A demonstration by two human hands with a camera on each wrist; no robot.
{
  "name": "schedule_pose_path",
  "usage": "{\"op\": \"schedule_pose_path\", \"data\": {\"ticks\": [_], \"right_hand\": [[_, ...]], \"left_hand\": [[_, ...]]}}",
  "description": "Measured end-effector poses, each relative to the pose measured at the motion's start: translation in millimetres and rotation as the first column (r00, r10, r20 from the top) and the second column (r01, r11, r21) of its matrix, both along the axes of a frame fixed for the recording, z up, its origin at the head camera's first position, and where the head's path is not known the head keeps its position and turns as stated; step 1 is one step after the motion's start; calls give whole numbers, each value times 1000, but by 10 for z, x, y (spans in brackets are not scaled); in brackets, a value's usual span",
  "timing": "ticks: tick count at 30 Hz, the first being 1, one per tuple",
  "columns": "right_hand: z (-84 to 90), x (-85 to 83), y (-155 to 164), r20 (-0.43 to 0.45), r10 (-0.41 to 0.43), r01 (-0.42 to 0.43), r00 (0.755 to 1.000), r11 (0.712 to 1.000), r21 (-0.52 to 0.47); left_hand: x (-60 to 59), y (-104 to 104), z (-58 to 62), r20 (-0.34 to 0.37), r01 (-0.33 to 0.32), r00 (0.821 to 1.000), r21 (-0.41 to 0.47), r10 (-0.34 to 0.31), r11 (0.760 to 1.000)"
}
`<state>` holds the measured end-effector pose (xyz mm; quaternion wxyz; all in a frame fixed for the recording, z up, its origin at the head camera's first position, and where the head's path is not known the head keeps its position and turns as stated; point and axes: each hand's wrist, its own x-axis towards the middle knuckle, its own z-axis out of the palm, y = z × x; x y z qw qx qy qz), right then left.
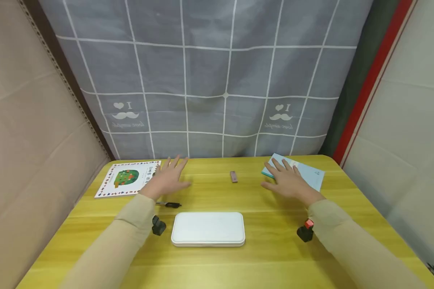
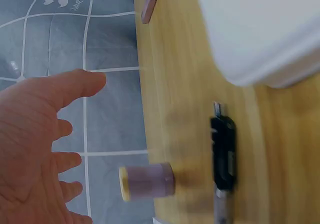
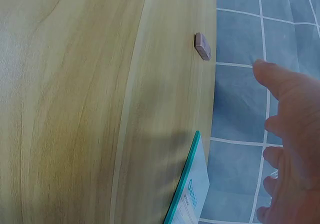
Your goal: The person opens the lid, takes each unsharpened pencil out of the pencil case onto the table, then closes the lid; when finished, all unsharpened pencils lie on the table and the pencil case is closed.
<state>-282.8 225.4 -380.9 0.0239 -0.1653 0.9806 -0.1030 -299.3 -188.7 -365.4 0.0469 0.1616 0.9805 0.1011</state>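
My left hand [image 1: 168,179] hovers over the back left of the table with fingers spread, holding nothing. Below it is a slim pen-like item [image 2: 223,154] with a black end. A short purple cylinder with a yellow end [image 2: 147,181] stands close by, mostly hidden behind the hand in the head view. My right hand [image 1: 286,181], also spread and holding nothing, overlaps a light blue booklet [image 1: 312,176] with a teal edge in the head view. Between the hands lies a small brownish block [image 1: 234,176]. A white flat case [image 1: 208,228] with rounded corners sits nearer me.
A white booklet with a green cartoon picture [image 1: 126,178] lies at the table's back left. Behind the wood-grain table [image 1: 267,257] hangs a grey checked curtain [image 1: 206,72]. Pale fabric walls flank both sides. Small black devices [image 1: 159,225] are worn on both wrists.
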Motion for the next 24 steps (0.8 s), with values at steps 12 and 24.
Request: {"op": "schedule_pose_path", "data": {"ticks": [12,24], "right_hand": [[-50,43,-107,-22,59,-60,998,997,-42],[-263,332,-322,-32,189,-192,981,976,-102]], "left_hand": [[269,-317,-108,-35,138,990,132,-134,982],[636,-374,-248,86,247,954,325,-289,913]]}}
